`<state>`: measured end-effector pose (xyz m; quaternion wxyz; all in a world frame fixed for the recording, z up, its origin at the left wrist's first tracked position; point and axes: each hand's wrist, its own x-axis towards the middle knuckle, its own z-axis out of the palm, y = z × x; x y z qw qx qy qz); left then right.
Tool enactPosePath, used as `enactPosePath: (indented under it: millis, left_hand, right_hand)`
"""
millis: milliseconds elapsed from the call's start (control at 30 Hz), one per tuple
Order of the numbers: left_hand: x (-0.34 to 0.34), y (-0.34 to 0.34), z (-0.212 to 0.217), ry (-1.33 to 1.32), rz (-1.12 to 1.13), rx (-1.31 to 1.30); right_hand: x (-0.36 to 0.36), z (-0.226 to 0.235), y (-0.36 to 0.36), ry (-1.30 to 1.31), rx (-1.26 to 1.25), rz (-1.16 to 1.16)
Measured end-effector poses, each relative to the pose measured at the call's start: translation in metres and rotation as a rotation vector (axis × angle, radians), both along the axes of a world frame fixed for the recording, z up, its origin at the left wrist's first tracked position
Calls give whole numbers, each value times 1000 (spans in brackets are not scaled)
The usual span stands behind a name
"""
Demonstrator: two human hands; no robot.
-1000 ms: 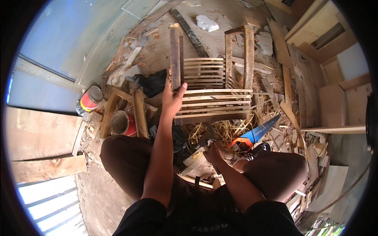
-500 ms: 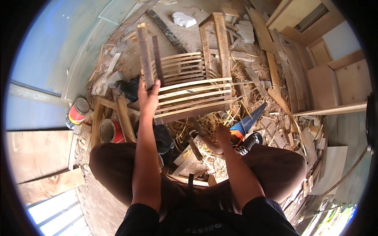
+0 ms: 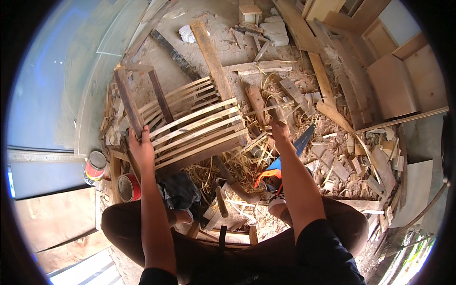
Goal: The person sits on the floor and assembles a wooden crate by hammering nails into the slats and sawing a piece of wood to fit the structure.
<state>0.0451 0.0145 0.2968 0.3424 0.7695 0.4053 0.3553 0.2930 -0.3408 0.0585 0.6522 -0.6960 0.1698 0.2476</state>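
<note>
Fingers of left hand (image 3: 141,148) clasp slatted wooden frame (image 3: 190,124) by its leg.

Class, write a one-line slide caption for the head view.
Left hand grips a slatted wooden frame; right hand reaches among wood scraps.

L hand (image 3: 141,148) grip closed, R hand (image 3: 279,130) fisted
</note>
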Motion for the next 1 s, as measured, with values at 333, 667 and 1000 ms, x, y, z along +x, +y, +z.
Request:
enactPosePath:
  millis: [333, 667, 1000]
  left_hand:
    - [-11, -1, -4, -58, -31, -135]
    - [-23, -7, -12, -81, -71, -197]
    - [-12, 5, -2, -84, -117, -176]
  right_hand:
    - [56, -11, 58, 246, 457, -133]
    - [37, -24, 113, 341, 151, 39]
    - [54, -5, 69, -210, 120, -410]
